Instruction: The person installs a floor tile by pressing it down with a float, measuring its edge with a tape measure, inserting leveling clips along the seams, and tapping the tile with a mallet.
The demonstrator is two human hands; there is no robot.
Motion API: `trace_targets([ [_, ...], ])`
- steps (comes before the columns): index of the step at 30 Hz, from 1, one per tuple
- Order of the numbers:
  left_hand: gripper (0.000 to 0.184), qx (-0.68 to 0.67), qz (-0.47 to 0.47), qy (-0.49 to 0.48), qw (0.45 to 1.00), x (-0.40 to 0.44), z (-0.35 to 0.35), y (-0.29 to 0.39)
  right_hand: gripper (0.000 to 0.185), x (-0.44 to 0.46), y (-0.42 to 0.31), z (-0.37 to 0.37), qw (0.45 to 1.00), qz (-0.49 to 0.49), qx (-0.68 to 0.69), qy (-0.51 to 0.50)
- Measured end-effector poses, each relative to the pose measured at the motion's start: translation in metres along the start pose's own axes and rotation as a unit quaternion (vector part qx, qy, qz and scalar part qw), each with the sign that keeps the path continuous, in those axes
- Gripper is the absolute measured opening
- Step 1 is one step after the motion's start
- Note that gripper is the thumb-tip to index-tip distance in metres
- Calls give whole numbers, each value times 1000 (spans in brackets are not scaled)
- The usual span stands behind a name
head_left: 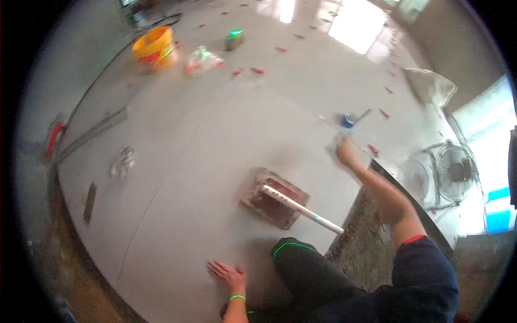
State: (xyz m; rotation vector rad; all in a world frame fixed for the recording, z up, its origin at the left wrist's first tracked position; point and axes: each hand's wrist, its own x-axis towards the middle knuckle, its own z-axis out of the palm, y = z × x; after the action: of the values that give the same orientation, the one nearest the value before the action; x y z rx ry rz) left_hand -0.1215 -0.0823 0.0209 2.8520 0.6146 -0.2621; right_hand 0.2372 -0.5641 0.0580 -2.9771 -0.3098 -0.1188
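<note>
My left hand (229, 277) lies flat on the large grey floor tile (183, 215), fingers spread, holding nothing. Stretched forward to the right, my right hand (346, 152) is low over the tiles with its fingers curled. Blur hides what is in it, if anything. Just beyond it is a small blue round object (348, 120) beside a thin grey strip (363, 115). Between my hands and near my knee rests a dirty rectangular block (258, 203) with a reddish-brown top. Across it lies a white bar (301, 209) with a row of holes near one end.
A yellow bucket (155, 51), a plastic bag (203, 62) and a green-lit device (234, 40) stand farther back. Small red pieces (258, 70) dot the tile joints. On the right are a fan (455, 169), a white sack (433, 87) and rough bare ground (366, 237).
</note>
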Motion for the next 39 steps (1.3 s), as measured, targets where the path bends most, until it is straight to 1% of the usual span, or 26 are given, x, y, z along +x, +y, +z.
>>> trace_targets([
  [2, 103, -80, -87, -49, 992, -35, 15, 4, 54, 40, 101, -35, 953, -32, -169, 249],
  [3, 106, -138, -146, -67, 977, -50, 18, 3, 53, 71, 153, -29, 956, 3, -176, 236],
  [4, 107, -101, -163, -126, 973, -70, 51, -9, 52, 74, 200, -30, 970, 32, -188, 148],
  [5, 102, -103, -182, -140, 968, -78, 33, -2, 51, 87, 250, -13, 975, 31, -215, 53],
  [7, 92, -107, -212, -157, 958, -90, 3, 16, 50, 114, 352, 33, 933, -63, -345, -80],
  [8, 84, -161, -210, -139, 954, -98, -9, 22, 49, 112, 388, 46, 853, -178, -482, -90],
  [9, 80, -172, -218, -114, 954, -108, -16, 28, 45, 123, 378, 28, 898, -105, -402, -147],
  [11, 76, -181, -236, -83, 951, -116, -36, 40, 37, 119, 311, -4, 952, 18, -261, -158],
  [14, 70, -237, -221, -62, 944, -131, -62, 51, 28, 91, 198, -43, 986, 100, -24, -131],
  [16, 68, -246, -142, 27, 958, -137, -66, 56, 27, 50, 75, -80, 977, 68, 188, -80],
  [17, 72, -280, -108, 71, 951, -137, -60, 59, 23, 22, 20, -99, 946, 14, 322, -17],
  [18, 72, -282, -108, 79, 950, -135, -69, 66, 20, -5, -35, -119, 893, -54, 445, 29],
  [20, 83, -260, -33, 138, 955, -132, -101, 79, 18, -65, -151, -167, 903, -8, 429, -10],
  [21, 83, -266, -34, 148, 952, -132, -118, 86, 14, -89, -186, -173, 862, -67, 500, -50],
  [22, 89, -232, -21, 179, 956, -132, -136, 89, 14, -105, -217, -163, 842, -152, 514, -60],
  [23, 94, -195, -13, 211, 958, -134, -148, 86, 14, -124, -245, -149, 848, -167, 499, -66],
  [26, 102, -135, -75, 253, 955, -151, -157, 56, 12, -194, -362, -192, 778, -167, 572, -198],
  [28, 98, -113, -105, 287, 945, -175, -159, 26, 13, -221, -400, -189, 778, -189, 548, -243],
  [30, 89, -12, -98, 380, 920, -200, -149, -14, 15, -250, -438, -214, 741, -181, 540, -355],
  [31, 68, -41, -75, 424, 902, -211, -140, -31, 15, -257, -450, -217, 740, -184, 535, -364],
  [33, 62, -80, -100, 431, 893, -225, -116, -61, 23, -275, -467, -217, 710, -262, 498, -423],
  [34, 55, -116, -112, 442, 883, -236, -114, -74, 29, -278, -468, -216, 716, -282, 491, -408],
  [35, 47, -177, -190, 482, 837, -245, -110, -90, 35, -274, -464, -211, 722, -301, 485, -392],
  [36, 45, -200, -243, 432, 845, -270, -122, -114, 43, -255, -446, -202, 725, -331, 470, -380],
  [37, 44, -270, -309, 472, 780, -289, -97, -149, 43, -239, -421, -180, 668, -191, 604, -391],
  [39, 49, -186, -479, 425, 745, -338, -71, -223, 47, -162, -332, -114, 837, -191, 436, -271],
])
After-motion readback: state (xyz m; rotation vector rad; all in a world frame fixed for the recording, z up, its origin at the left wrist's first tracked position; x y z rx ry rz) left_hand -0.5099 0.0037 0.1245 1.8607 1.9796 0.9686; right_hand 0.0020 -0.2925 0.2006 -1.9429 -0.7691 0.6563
